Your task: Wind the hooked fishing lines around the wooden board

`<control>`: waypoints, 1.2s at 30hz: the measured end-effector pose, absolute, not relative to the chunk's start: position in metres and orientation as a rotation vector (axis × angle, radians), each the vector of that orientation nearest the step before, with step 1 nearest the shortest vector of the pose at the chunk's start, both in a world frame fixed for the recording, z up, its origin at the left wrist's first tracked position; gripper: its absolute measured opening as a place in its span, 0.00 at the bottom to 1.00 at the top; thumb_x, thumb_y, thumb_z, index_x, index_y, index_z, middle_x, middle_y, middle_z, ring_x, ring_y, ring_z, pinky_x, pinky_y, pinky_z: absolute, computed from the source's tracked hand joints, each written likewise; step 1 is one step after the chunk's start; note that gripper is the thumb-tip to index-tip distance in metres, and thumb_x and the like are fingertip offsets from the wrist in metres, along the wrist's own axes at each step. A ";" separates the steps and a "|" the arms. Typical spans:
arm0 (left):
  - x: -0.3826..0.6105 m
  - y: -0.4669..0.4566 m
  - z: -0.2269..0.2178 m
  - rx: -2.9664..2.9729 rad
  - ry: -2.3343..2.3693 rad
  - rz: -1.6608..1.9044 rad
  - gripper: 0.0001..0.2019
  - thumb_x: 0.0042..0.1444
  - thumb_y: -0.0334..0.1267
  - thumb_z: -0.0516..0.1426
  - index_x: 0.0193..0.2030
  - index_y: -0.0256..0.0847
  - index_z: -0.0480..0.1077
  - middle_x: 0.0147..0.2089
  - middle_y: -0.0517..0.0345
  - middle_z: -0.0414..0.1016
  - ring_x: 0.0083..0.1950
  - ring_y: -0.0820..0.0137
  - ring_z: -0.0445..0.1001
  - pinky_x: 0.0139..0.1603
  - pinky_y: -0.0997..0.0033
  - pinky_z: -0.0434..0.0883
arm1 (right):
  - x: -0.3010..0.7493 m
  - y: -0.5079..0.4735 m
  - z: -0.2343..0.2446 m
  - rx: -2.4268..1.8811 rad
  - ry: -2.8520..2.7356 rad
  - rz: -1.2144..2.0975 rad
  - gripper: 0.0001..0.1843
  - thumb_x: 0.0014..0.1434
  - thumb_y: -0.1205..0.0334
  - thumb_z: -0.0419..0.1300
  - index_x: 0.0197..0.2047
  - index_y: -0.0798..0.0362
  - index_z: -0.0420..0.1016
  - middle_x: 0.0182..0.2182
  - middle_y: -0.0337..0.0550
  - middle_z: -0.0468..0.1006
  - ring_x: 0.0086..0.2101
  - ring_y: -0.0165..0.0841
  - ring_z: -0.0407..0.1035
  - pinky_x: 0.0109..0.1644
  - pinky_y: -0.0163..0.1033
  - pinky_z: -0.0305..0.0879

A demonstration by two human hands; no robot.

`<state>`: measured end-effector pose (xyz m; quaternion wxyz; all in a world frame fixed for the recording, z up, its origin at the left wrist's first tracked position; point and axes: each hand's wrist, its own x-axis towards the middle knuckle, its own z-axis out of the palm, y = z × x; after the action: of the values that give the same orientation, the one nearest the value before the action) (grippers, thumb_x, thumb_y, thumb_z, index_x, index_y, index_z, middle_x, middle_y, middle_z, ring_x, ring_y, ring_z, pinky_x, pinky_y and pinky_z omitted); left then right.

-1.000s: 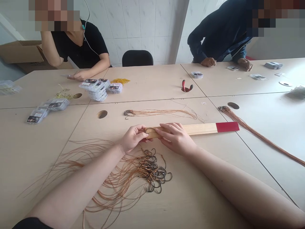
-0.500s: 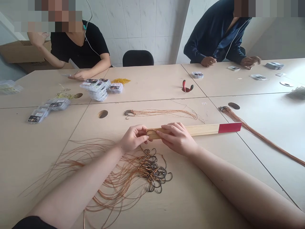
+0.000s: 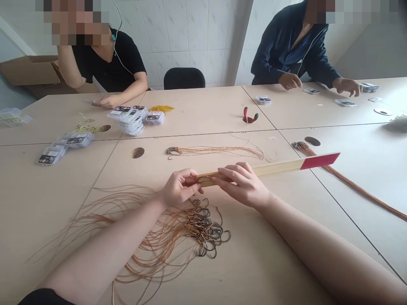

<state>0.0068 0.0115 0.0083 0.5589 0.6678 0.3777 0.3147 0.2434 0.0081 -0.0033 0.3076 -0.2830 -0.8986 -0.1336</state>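
A long, flat wooden strip (image 3: 276,168) with a red end is held above the table, tilted up to the right. My left hand (image 3: 181,186) is closed on its left end, thumb in front. Partway along, my right hand (image 3: 244,184) grips the same strip with its fingers over the front. Between the hands a fish hook (image 3: 203,180) lies against the strip's face; its line is mostly hidden. Below my hands sits a pile of dark fish hooks (image 3: 206,228) with orange-brown lines (image 3: 152,250) fanning out to the left under my left forearm.
Beyond the strip lies a small bundle of hooked lines (image 3: 216,151); a thicker bundle (image 3: 349,182) is at right. Red-handled pliers (image 3: 249,116) stand in a table hole. Stacked plastic boxes (image 3: 130,120) are at left. Two people (image 3: 108,67) sit across the table.
The strip's red end has swung upward and to the right, while both hands keep their grip. Across the table, the person at right has moved both hands, one reaching toward the boxes.
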 end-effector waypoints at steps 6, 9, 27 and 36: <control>0.006 0.011 0.008 1.608 0.888 0.740 0.05 0.53 0.34 0.54 0.36 0.36 0.64 0.27 0.55 0.74 0.28 0.72 0.73 0.26 0.76 0.66 | 0.242 0.010 -0.004 -0.690 -2.305 -0.407 0.19 0.57 0.68 0.57 0.52 0.46 0.65 0.44 0.43 0.71 0.43 0.32 0.64 0.46 0.41 0.58; 0.006 0.009 0.010 1.701 0.861 0.751 0.04 0.53 0.32 0.54 0.37 0.36 0.64 0.28 0.55 0.74 0.29 0.72 0.73 0.28 0.75 0.68 | 0.242 0.010 -0.005 -0.653 -2.273 -0.441 0.18 0.55 0.68 0.59 0.50 0.47 0.67 0.43 0.42 0.72 0.41 0.31 0.65 0.44 0.41 0.59; 0.008 -0.004 0.017 2.428 0.661 1.112 0.17 0.44 0.23 0.56 0.42 0.40 0.69 0.27 0.58 0.76 0.22 0.75 0.71 0.26 0.76 0.68 | 0.250 0.006 0.009 -0.357 -2.174 -0.744 0.13 0.51 0.67 0.62 0.41 0.47 0.72 0.42 0.38 0.73 0.43 0.28 0.66 0.38 0.37 0.63; 0.007 -0.001 0.010 1.954 0.806 0.978 0.06 0.49 0.27 0.55 0.35 0.38 0.66 0.24 0.58 0.72 0.23 0.74 0.70 0.24 0.75 0.67 | 0.245 0.005 0.008 -0.545 -2.269 -0.519 0.17 0.56 0.68 0.58 0.49 0.47 0.68 0.43 0.41 0.72 0.43 0.30 0.65 0.43 0.40 0.60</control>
<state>0.0074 -0.0010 0.0104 0.3953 0.7706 0.3178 0.3858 0.2450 0.0054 0.0081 0.3668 -0.2122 -0.8830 -0.2019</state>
